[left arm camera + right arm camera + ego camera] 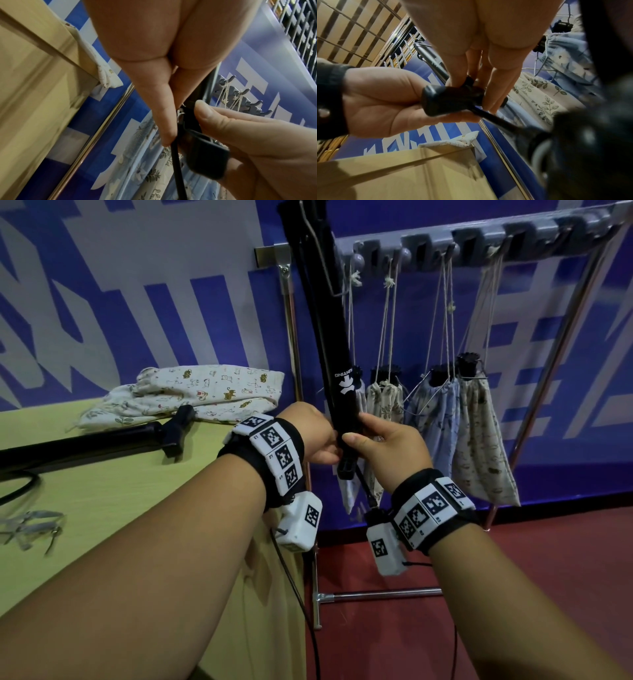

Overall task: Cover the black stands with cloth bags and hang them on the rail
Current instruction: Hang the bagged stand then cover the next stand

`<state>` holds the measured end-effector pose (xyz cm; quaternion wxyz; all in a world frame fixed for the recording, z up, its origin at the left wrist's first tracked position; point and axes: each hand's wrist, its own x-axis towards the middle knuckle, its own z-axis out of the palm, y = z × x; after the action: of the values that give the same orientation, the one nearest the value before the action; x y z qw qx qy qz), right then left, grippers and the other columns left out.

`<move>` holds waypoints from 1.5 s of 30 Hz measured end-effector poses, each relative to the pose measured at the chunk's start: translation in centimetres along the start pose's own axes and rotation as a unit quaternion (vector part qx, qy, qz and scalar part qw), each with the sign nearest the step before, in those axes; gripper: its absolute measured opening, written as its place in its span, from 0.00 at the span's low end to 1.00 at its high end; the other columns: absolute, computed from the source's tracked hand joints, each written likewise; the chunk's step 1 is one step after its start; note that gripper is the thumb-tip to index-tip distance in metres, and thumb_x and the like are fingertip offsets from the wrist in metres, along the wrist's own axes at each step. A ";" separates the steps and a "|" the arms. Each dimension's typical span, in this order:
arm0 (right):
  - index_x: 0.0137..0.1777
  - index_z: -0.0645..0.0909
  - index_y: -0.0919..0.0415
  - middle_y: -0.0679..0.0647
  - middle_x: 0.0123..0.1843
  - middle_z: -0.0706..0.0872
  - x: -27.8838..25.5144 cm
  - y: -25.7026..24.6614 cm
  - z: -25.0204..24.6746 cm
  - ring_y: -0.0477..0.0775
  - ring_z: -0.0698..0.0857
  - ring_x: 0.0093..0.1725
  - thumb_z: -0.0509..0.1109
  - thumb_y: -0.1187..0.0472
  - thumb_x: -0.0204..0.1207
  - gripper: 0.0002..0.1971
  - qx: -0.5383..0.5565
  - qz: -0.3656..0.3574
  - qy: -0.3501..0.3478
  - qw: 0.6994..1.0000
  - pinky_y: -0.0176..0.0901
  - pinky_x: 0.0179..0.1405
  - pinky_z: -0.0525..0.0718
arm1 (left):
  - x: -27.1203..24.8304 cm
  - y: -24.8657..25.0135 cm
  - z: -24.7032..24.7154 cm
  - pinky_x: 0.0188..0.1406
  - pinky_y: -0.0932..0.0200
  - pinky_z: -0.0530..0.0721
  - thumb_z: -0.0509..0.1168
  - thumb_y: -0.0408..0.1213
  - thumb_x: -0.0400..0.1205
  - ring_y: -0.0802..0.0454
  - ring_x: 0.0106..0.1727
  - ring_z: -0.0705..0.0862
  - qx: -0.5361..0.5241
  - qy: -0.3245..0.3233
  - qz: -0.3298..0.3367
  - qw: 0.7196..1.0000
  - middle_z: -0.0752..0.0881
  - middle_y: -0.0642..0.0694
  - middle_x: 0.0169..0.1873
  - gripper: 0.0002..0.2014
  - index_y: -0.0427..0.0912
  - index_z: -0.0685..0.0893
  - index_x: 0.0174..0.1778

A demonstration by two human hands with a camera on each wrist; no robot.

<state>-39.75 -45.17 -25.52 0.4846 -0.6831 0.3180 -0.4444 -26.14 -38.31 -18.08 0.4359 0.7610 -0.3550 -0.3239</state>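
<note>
Four bagged stands hung on rail. Bare stand held in both grips: left hand, right hand. Bags, another stand left on counter.

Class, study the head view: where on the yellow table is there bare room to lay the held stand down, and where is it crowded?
Bare: the table between the lying black stand and the near edge. Crowded: the far corner under folded cloth bags; metal clips at left. Both hands grip the held stand.
</note>
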 end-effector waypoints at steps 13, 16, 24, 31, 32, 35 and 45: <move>0.76 0.88 0.54 0.47 0.63 0.94 -0.6 0.8 2.3 0.42 0.90 0.63 0.80 0.56 0.83 0.22 -0.093 0.001 -0.074 0.993 0.38 0.71 0.86 | -0.2 -1.2 -0.6 0.55 0.52 0.93 0.66 0.35 0.87 0.41 0.56 0.93 0.067 0.009 -0.037 0.997 0.90 0.41 0.46 0.08 0.37 0.87 0.56; 0.69 0.91 0.53 0.48 0.56 0.96 -0.6 1.6 2.5 0.47 0.93 0.58 0.80 0.53 0.83 0.16 -0.104 0.012 -0.089 0.991 0.56 0.67 0.91 | -2.8 -0.4 -0.4 0.62 0.55 0.84 0.66 0.47 0.87 0.44 0.55 0.90 0.351 -0.014 -0.005 0.936 0.90 0.47 0.46 0.14 0.41 0.89 0.57; 0.59 0.90 0.64 0.63 0.47 0.95 -0.7 1.4 2.4 0.59 0.96 0.41 0.77 0.55 0.86 0.12 -0.103 0.055 -0.141 0.983 0.58 0.47 0.96 | -1.6 -0.1 -0.5 0.46 0.55 0.91 0.66 0.31 0.87 0.44 0.42 0.91 0.317 -0.080 -0.029 0.945 0.90 0.41 0.39 0.06 0.37 0.83 0.44; 0.58 0.90 0.64 0.64 0.49 0.94 -1.0 0.9 2.7 0.59 0.96 0.43 0.76 0.58 0.87 0.09 -0.092 0.090 -0.168 0.977 0.49 0.41 0.96 | -2.6 0.1 -0.8 0.59 0.54 0.88 0.68 0.44 0.88 0.42 0.56 0.91 0.308 -0.063 -0.034 0.948 0.86 0.46 0.42 0.15 0.35 0.88 0.61; 0.58 0.90 0.65 0.65 0.50 0.94 -1.0 0.9 2.7 0.59 0.96 0.44 0.76 0.58 0.87 0.09 -0.097 0.092 -0.174 0.976 0.48 0.41 0.96 | -2.9 0.3 -0.9 0.59 0.54 0.88 0.69 0.44 0.87 0.43 0.55 0.91 0.312 -0.065 -0.046 0.947 0.88 0.45 0.43 0.14 0.36 0.88 0.59; 0.55 0.89 0.67 0.68 0.50 0.93 -0.9 0.8 2.8 0.63 0.96 0.44 0.76 0.59 0.87 0.09 -0.099 0.095 -0.193 0.972 0.53 0.42 0.97 | -2.4 -0.2 -0.9 0.57 0.48 0.92 0.69 0.35 0.85 0.40 0.50 0.92 0.219 -0.051 -0.097 0.970 0.92 0.39 0.50 0.08 0.33 0.87 0.53; 0.54 0.89 0.61 0.60 0.43 0.96 -1.7 1.0 3.0 0.59 0.97 0.39 0.71 0.59 0.90 0.08 -0.128 0.088 -0.238 0.959 0.55 0.45 0.97 | -1.9 -1.0 -0.9 0.48 0.42 0.95 0.65 0.28 0.86 0.37 0.43 0.94 0.236 -0.085 -0.120 0.960 0.90 0.36 0.36 0.06 0.33 0.82 0.44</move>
<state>-37.68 -42.92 -27.33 0.4919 -0.7947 0.3066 -0.1800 -26.19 -36.05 -18.25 0.1697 0.8490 -0.3630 -0.3444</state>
